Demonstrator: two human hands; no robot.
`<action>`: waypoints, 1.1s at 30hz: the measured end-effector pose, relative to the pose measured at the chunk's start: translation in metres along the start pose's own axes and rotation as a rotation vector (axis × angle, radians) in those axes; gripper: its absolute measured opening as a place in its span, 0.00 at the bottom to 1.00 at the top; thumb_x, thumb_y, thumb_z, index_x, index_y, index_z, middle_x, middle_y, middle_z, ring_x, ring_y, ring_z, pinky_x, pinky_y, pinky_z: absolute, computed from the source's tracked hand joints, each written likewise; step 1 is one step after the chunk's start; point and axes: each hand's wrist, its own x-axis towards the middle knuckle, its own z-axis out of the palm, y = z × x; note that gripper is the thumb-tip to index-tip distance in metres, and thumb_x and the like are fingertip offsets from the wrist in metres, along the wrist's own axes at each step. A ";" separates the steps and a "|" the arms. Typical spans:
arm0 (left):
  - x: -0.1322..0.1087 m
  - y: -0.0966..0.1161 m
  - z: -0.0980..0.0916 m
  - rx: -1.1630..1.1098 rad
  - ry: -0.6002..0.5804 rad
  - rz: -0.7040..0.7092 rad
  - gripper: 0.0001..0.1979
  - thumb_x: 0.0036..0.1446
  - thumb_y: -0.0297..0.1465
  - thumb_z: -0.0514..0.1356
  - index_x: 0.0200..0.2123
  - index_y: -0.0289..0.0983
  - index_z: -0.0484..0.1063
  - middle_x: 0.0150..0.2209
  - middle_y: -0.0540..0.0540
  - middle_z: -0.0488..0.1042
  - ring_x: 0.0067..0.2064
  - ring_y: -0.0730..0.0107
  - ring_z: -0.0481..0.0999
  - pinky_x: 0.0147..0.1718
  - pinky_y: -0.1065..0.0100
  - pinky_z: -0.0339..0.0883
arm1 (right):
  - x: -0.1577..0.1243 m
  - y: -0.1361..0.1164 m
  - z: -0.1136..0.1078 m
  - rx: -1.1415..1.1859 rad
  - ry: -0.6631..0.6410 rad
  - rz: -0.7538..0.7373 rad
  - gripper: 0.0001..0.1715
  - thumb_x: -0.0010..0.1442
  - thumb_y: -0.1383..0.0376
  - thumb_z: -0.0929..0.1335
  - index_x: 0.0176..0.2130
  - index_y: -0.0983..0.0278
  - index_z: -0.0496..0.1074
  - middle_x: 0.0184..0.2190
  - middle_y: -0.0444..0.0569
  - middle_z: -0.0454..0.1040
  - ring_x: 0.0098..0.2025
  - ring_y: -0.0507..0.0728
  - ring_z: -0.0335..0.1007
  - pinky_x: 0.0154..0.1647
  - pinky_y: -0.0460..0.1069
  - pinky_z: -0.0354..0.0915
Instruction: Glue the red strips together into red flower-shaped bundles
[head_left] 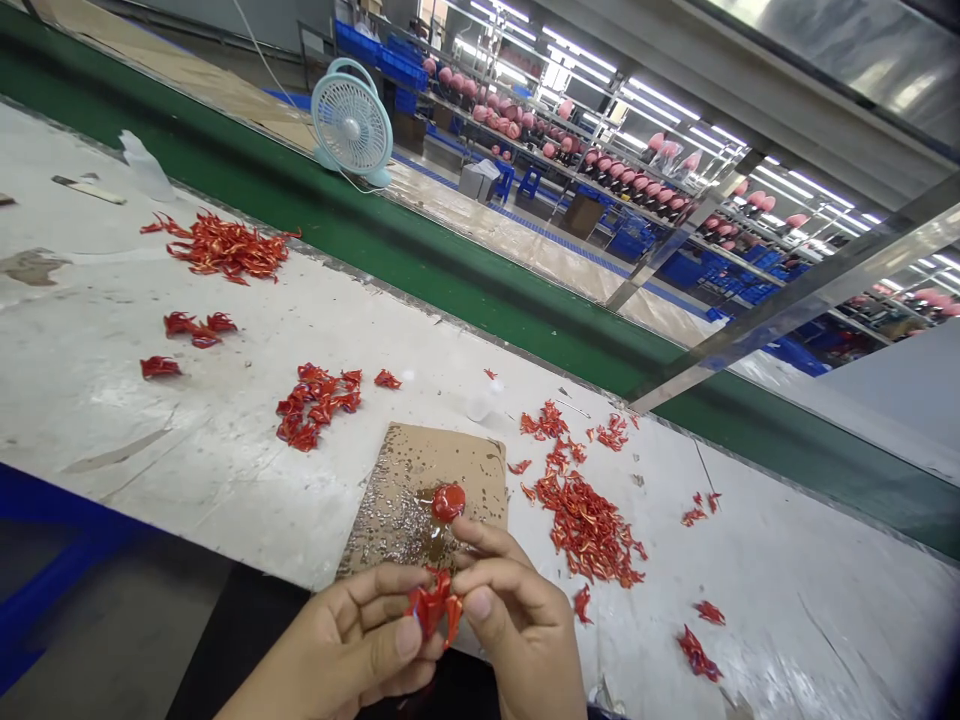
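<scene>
My left hand [367, 640] is closed, pinching a glossy red, pointed petal-like piece [429, 606] between thumb and fingers. From the other side, my right hand [517, 625] pinches a smaller orange-red pointed piece [454, 618] that touches the first. Whether the two are joined I cannot tell. Just beyond my fingers lies a brown cardboard sheet [465, 455], spotted with wet drops. On it sits a small round red thing [448, 502], shiny, in a dark wet patch. To the right is a heap of small orange-red pieces [589, 530].
Clustered red pieces [315, 405] lie left of the cardboard, with a larger red heap [229, 245] farther back. Behind the white table [247, 480] runs a green conveyor belt [480, 270]. A light-blue fan [351, 120] stands beyond it. A metal post [675, 240] rises at right.
</scene>
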 end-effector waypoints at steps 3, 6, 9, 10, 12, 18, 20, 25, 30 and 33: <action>-0.004 0.003 0.016 -0.050 -0.036 -0.063 0.22 0.41 0.32 0.78 0.40 0.34 0.78 0.31 0.45 0.81 0.32 0.73 0.80 0.33 0.73 0.77 | -0.002 -0.001 0.002 0.085 -0.040 -0.020 0.05 0.60 0.56 0.75 0.37 0.51 0.84 0.47 0.48 0.82 0.49 0.59 0.78 0.52 0.53 0.72; -0.004 0.007 0.020 -0.052 -0.056 -0.115 0.24 0.42 0.31 0.77 0.44 0.32 0.78 0.30 0.44 0.80 0.31 0.75 0.79 0.34 0.74 0.77 | -0.003 -0.002 0.005 0.119 -0.026 -0.062 0.05 0.61 0.57 0.74 0.37 0.52 0.83 0.39 0.47 0.83 0.47 0.58 0.79 0.53 0.53 0.72; -0.003 0.008 0.017 -0.065 -0.070 -0.138 0.23 0.45 0.31 0.76 0.45 0.33 0.79 0.29 0.45 0.79 0.31 0.75 0.79 0.34 0.74 0.78 | -0.002 -0.002 0.004 0.107 -0.046 -0.060 0.04 0.62 0.59 0.74 0.38 0.53 0.83 0.39 0.47 0.83 0.47 0.58 0.79 0.53 0.53 0.72; -0.003 0.008 0.015 -0.071 -0.074 -0.142 0.23 0.45 0.32 0.76 0.46 0.33 0.79 0.29 0.45 0.79 0.31 0.76 0.79 0.34 0.75 0.78 | -0.002 -0.003 0.003 0.102 -0.053 -0.056 0.04 0.62 0.60 0.74 0.38 0.53 0.83 0.40 0.48 0.83 0.48 0.59 0.79 0.54 0.53 0.72; -0.002 0.008 0.014 -0.077 -0.082 -0.144 0.23 0.46 0.32 0.76 0.46 0.34 0.79 0.29 0.45 0.79 0.31 0.77 0.78 0.35 0.75 0.78 | -0.002 -0.003 0.001 0.096 -0.064 -0.064 0.05 0.62 0.60 0.74 0.38 0.54 0.83 0.41 0.49 0.83 0.48 0.60 0.79 0.54 0.54 0.73; -0.002 0.007 0.015 -0.102 -0.116 -0.127 0.17 0.52 0.30 0.72 0.46 0.33 0.80 0.30 0.46 0.79 0.31 0.77 0.78 0.34 0.76 0.78 | -0.003 -0.004 0.002 0.072 -0.061 -0.082 0.04 0.62 0.61 0.74 0.38 0.54 0.84 0.41 0.50 0.83 0.48 0.61 0.80 0.54 0.56 0.73; -0.002 0.007 0.016 -0.112 -0.111 -0.125 0.16 0.53 0.29 0.71 0.46 0.33 0.80 0.30 0.46 0.79 0.31 0.77 0.78 0.34 0.76 0.78 | -0.002 -0.005 0.003 0.052 -0.054 -0.071 0.05 0.62 0.62 0.74 0.38 0.53 0.84 0.41 0.49 0.83 0.48 0.60 0.80 0.53 0.56 0.73; -0.001 0.008 0.014 -0.099 -0.075 -0.130 0.15 0.51 0.29 0.73 0.44 0.35 0.81 0.29 0.45 0.80 0.32 0.75 0.80 0.34 0.74 0.79 | 0.000 -0.006 0.004 0.018 -0.055 -0.064 0.06 0.62 0.64 0.74 0.38 0.53 0.84 0.41 0.48 0.83 0.48 0.60 0.79 0.53 0.55 0.73; 0.001 0.008 0.014 -0.072 -0.071 -0.131 0.15 0.48 0.31 0.74 0.41 0.35 0.81 0.29 0.46 0.79 0.31 0.76 0.79 0.33 0.75 0.78 | 0.001 -0.005 0.005 0.006 -0.069 -0.073 0.07 0.62 0.66 0.73 0.39 0.54 0.83 0.39 0.48 0.82 0.46 0.59 0.79 0.52 0.53 0.73; 0.001 0.008 0.014 -0.022 -0.077 -0.113 0.14 0.49 0.32 0.74 0.40 0.34 0.81 0.29 0.47 0.78 0.31 0.77 0.78 0.33 0.76 0.78 | 0.000 -0.003 0.007 0.003 -0.062 -0.058 0.07 0.62 0.66 0.73 0.38 0.54 0.83 0.39 0.47 0.82 0.46 0.59 0.79 0.50 0.53 0.73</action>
